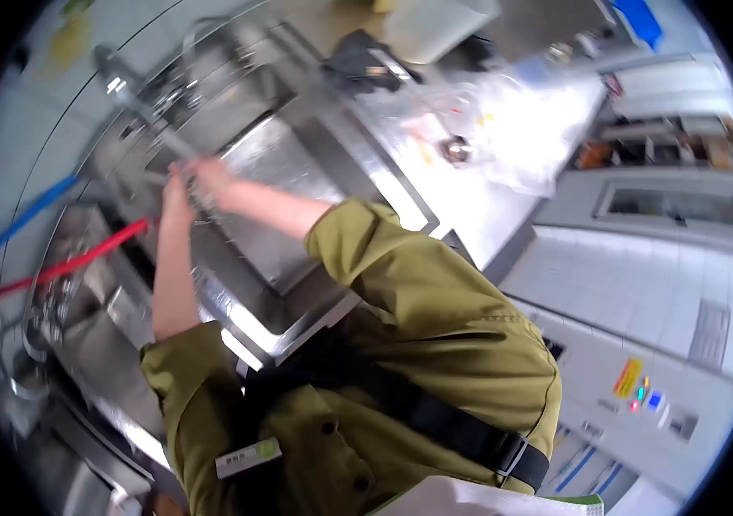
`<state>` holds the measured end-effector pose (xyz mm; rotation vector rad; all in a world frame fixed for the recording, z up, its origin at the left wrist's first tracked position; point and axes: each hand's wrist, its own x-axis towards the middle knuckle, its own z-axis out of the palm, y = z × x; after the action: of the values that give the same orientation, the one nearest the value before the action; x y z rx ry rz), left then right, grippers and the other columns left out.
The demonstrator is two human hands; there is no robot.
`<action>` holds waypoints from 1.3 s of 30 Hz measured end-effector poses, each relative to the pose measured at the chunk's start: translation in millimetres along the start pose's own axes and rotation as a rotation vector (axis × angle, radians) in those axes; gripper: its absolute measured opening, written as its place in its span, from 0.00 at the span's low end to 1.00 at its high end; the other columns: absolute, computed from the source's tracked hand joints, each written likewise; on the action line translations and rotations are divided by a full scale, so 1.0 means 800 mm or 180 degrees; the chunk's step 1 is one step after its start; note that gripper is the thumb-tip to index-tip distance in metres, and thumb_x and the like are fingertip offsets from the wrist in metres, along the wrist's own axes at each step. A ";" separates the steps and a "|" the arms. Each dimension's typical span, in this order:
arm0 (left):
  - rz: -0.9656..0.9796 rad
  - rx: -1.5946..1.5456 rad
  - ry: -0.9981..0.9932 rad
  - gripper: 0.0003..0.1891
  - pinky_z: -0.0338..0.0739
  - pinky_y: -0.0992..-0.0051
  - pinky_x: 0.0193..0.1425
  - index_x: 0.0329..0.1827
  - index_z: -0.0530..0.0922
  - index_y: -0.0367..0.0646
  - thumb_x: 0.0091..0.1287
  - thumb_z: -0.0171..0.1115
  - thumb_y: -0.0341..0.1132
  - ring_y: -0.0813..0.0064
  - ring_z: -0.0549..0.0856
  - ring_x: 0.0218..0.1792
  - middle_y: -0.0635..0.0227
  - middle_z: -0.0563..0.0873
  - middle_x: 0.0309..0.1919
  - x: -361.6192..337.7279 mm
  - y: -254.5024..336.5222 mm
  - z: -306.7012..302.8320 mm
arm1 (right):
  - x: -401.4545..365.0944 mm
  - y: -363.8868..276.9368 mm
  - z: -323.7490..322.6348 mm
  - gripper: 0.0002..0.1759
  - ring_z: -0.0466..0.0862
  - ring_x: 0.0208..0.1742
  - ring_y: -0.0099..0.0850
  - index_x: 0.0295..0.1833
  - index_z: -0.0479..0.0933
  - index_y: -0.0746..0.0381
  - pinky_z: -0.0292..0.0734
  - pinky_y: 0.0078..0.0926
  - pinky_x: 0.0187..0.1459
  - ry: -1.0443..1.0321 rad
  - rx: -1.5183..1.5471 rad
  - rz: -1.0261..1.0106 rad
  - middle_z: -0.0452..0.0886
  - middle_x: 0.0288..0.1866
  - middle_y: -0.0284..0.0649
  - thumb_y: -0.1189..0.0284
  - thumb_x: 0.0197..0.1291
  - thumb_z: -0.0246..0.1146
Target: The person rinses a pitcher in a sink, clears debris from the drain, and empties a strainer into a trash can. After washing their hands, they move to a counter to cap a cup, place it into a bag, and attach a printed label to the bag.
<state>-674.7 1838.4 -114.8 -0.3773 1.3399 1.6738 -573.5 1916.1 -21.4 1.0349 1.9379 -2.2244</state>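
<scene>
Both of my hands are raised over a stainless steel sink point(297, 163), close together under the end of a metal faucet point(130, 99). My left hand point(175, 193) and my right hand point(210, 181) are nearly touching and smeared by motion. Something pale and wet, perhaps water, shows beside and below them. The blur hides the shape of the fingers and whether anything is between them.
A red hose point(82, 258) and a blue hose point(31, 217) run from the wall to the left. Right of the sink, a steel counter point(469, 215) bears clear plastic bags point(512, 129), a small metal item point(455, 150) and a dark cloth point(362, 64).
</scene>
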 end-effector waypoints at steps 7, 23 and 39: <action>-0.0061 -0.1093 -0.1492 0.22 0.63 0.53 0.57 0.45 0.71 0.47 0.66 0.33 0.53 0.62 0.75 0.46 0.63 0.77 0.41 -0.035 -0.006 -0.015 | 0.052 -0.021 -0.002 0.16 0.77 0.19 0.34 0.33 0.71 0.65 0.73 0.30 0.21 -0.1369 -0.0327 0.0158 0.75 0.20 0.42 0.62 0.60 0.49; 0.2932 0.4623 0.1932 0.24 0.46 0.46 0.64 0.57 0.68 0.56 0.56 0.53 0.47 0.59 0.59 0.64 0.57 0.64 0.61 -0.075 0.003 0.131 | 0.146 -0.096 -0.076 0.20 0.76 0.44 0.49 0.50 0.66 0.64 0.71 0.43 0.42 0.0742 -0.3785 -0.2466 0.75 0.42 0.53 0.65 0.52 0.55; 0.2670 0.3778 0.1729 0.08 0.72 0.67 0.24 0.34 0.71 0.46 0.58 0.51 0.40 0.65 0.81 0.26 0.59 0.80 0.24 -0.314 -0.113 -0.077 | 0.153 -0.041 -0.074 0.17 0.81 0.36 0.36 0.40 0.72 0.66 0.79 0.29 0.37 -0.0757 -0.1777 -0.0333 0.78 0.36 0.45 0.61 0.58 0.57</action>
<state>-489.9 1664.7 -11.7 0.5527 2.8693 1.0291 -655.8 2025.6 -52.0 0.5745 2.3256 -1.5852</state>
